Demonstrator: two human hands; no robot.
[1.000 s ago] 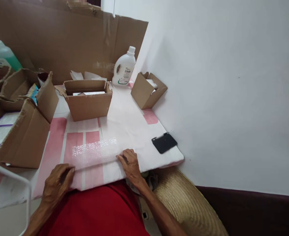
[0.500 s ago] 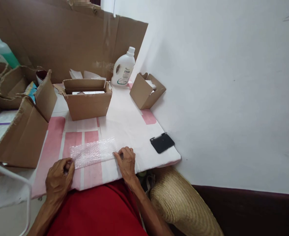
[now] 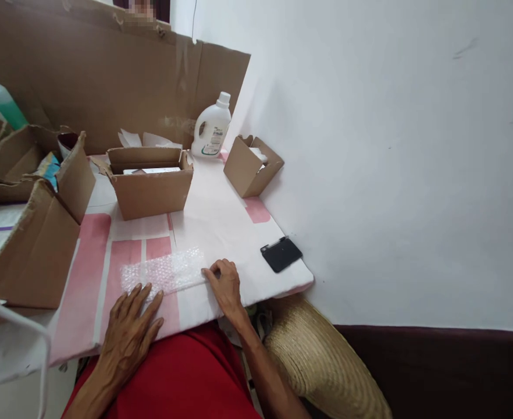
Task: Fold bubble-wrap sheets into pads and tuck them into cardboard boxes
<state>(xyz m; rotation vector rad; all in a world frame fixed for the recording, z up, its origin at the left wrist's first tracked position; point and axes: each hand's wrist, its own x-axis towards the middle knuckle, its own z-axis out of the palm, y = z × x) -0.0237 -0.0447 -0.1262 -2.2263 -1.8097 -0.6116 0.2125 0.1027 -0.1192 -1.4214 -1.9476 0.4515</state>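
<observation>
A clear strip of bubble wrap (image 3: 164, 270) lies flat on the pink-and-white cloth near the table's front edge. My left hand (image 3: 129, 326) is open, its fingers stretched out and apart, with the fingertips resting on the strip's lower left edge. At the strip's right end, the thumb and bent forefinger of my right hand (image 3: 225, 285) are closed on the corner; the other fingers are curled beneath and partly hidden.
Beyond the strip stands a cardboard box (image 3: 152, 195) with packets inside. More open boxes (image 3: 34, 250) crowd the left. A white jug (image 3: 213, 131), a tilted small box (image 3: 252, 169) and a flat black object (image 3: 281, 254) sit toward the wall. A woven straw item (image 3: 317, 355) is below right.
My left hand has let go of the strip's left corner, opened its fingers and moved right along the near edge. My right hand stays at the right end. The view has shifted slightly.
</observation>
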